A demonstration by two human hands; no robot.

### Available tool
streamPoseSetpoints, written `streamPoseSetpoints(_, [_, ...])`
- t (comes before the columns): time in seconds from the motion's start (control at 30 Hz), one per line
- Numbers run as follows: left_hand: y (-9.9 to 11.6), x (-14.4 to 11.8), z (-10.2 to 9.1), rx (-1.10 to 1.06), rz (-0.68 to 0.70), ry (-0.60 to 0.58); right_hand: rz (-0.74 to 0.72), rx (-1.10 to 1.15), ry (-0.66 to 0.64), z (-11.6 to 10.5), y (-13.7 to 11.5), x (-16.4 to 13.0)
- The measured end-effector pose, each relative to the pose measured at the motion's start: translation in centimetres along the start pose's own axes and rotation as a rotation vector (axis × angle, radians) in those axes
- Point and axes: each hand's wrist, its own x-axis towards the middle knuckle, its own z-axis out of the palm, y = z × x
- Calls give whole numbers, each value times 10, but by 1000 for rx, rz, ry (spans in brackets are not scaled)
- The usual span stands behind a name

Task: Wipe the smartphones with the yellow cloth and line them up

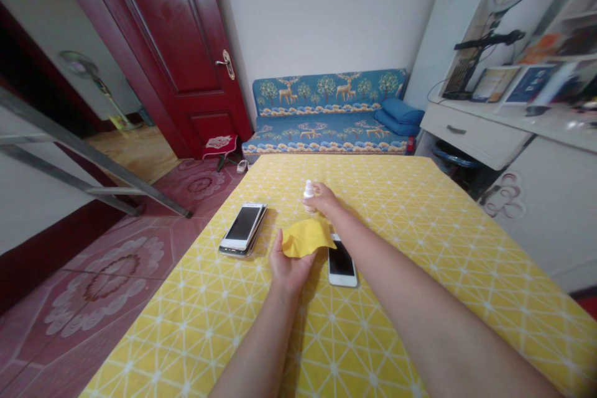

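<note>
— What lies on the table (420, 249)?

— A stack of phones (243, 229) at the left, a single phone (342, 261) to its right, and a cloth (305, 237) between them, overlapping the single phone's far end.

— And behind?

— A small bottle (308, 189) stands beyond the cloth. A sofa (329, 113) sits past the table's far edge, a door (177, 50) to its left.

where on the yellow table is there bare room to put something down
The right half of the table, past the right forearm, is bare, as is the far strip toward the sofa and the near left corner. It is crowded mid-table: stacked phones, left hand holding the yellow cloth, right hand on the spray bottle, single phone.
</note>
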Motion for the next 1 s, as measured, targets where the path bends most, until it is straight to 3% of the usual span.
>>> streamPoseSetpoints(0.17, [0,5,-7,-5,-18,-21,11,16,-18,-7,-5,-1])
streamPoseSetpoints(0.33, [-1,8,-13,-104,-78,-78,-63,188,25,-41,-36,-34])
streamPoseSetpoints(0.4, [-2,5,-12,-113,-118,-129,-64,265,-42,-59,-47,-62])
streamPoseSetpoints(0.5, [-3,0,-7,-85,-174,-211,60,518,-269,-84,-58,-109])
streamPoseSetpoints(0.57, [-4,-3,-5,-69,-196,-254,96,567,-331,-96,-62,-133])
streamPoseSetpoints(0.67, [-4,-5,-5,-38,-209,-307,89,488,-325,-107,-62,-153])
streamPoseSetpoints(0.83, [-4,-7,-3,-52,-243,-302,9,154,-242,-118,-60,-158])
streamPoseSetpoints(1.0, [-4,-8,0,-50,-246,-290,-250,-237,-95,-125,-59,-158])
